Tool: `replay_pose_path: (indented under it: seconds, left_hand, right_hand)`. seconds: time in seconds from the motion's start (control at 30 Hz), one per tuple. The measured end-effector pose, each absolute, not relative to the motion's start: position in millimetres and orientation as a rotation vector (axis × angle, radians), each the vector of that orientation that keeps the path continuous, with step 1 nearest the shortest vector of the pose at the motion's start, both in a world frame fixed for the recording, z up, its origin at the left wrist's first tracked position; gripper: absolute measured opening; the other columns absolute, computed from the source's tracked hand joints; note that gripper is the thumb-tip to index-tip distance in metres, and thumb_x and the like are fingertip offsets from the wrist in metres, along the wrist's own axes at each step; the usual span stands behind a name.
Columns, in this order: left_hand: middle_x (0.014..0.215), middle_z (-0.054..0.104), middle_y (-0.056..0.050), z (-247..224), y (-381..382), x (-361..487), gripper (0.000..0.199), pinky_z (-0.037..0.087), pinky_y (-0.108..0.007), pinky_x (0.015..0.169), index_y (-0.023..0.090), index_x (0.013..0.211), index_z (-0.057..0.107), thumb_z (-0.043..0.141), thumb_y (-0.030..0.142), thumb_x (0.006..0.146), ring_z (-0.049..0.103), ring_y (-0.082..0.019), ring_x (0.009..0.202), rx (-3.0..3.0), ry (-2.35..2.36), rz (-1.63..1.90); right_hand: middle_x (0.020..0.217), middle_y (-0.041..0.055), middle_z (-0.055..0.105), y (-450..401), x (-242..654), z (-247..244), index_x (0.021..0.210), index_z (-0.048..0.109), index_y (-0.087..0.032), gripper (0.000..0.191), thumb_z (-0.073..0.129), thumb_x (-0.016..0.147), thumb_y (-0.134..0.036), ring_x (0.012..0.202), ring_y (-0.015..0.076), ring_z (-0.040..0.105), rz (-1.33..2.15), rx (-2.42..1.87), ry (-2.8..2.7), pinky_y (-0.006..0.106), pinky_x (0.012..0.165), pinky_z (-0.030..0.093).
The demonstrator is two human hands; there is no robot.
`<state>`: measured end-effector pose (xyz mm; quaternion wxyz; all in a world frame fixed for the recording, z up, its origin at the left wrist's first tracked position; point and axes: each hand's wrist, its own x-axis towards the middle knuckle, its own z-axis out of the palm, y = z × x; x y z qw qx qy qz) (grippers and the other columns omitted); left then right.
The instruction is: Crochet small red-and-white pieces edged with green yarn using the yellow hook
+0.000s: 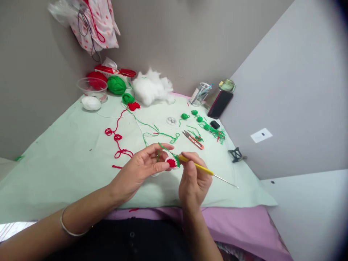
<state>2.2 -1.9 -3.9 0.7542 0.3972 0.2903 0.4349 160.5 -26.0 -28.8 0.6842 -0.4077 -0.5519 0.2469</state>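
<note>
Pale tablecloth (62, 156), snips (194, 140) and stuffing (152, 88) beyond crochetwork (172, 163).

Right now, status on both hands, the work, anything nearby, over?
Left hand pinching the red, white and green crochet piece. Right hand holding the yellow hook at its green edge. Orange scissors lying beyond, touching neither hand.

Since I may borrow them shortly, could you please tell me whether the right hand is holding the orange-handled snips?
No, the snips lie on the table, and the right hand holds a yellow-handled crochet hook.
</note>
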Motion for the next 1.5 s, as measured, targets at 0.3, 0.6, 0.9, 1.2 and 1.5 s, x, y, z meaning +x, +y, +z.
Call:
replay_pose_path:
  seconds: [0.3, 0.6, 0.9, 1.2, 1.5]
  left_hand:
    - [0.065, 0.059, 0.006, -3.4, -2.4, 4.9, 0.040, 0.036, -0.019, 0.051, 0.021, 0.127, 0.071, 0.079, 0.030, 0.090, 0.046, -0.007, 0.053, 0.776, 0.678, 0.917]
    - [0.083, 0.064, 0.004, 1.5, -3.6, 9.2, 0.047, 0.051, -0.020, 0.070, 0.021, 0.132, 0.069, 0.082, 0.021, 0.087, 0.061, -0.007, 0.069, 0.650, 0.598, 0.910]
    - [0.084, 0.062, 0.005, 0.6, -2.1, 5.6, 0.051, 0.047, -0.020, 0.063, 0.026, 0.137, 0.066, 0.081, 0.027, 0.089, 0.057, -0.004, 0.061, 0.800, 0.694, 0.935]
    - [0.082, 0.063, 0.003, -0.3, -1.3, 6.2, 0.047, 0.047, -0.021, 0.060, 0.022, 0.134, 0.068, 0.080, 0.028, 0.088, 0.056, -0.006, 0.059, 0.792, 0.669, 0.934]
    - [0.076, 0.058, 0.005, 4.0, -0.9, 5.7, 0.044, 0.048, -0.023, 0.063, 0.022, 0.133, 0.068, 0.077, 0.026, 0.090, 0.055, -0.007, 0.060, 0.826, 0.689, 0.910]
  right_hand:
    - [0.092, -0.0003, 0.070, -26.3, 159.4, -25.4, 0.104, 0.078, -0.030, 0.021, 0.075, 0.090, -0.015, 0.083, 0.0122, 0.068, 0.753, -0.880, -1.201, 0.024, 0.071, 0.058]
    - [0.092, -0.0006, 0.072, -21.5, 163.7, -33.0, 0.105, 0.080, -0.030, 0.016, 0.073, 0.094, -0.021, 0.088, 0.0121, 0.068, 0.840, -0.864, -1.204, 0.025, 0.078, 0.054]
    - [0.099, 0.0002, 0.074, -22.0, 163.2, -30.7, 0.107, 0.079, -0.032, 0.019, 0.065, 0.099, -0.023, 0.097, 0.0137, 0.067, 0.847, -0.823, -1.127, 0.028, 0.082, 0.052]
    - [0.096, 0.0004, 0.077, -22.1, 161.4, -25.0, 0.098, 0.080, -0.028, 0.011, 0.068, 0.097, -0.027, 0.077, 0.0102, 0.065, 0.955, -0.795, -0.988, 0.026, 0.076, 0.053]
    - [0.087, 0.0015, 0.074, -21.4, 168.1, -20.3, 0.094, 0.071, -0.023, 0.017, 0.058, 0.102, -0.030, 0.067, 0.0123, 0.065, 0.980, -0.763, -1.046, 0.028, 0.065, 0.054]
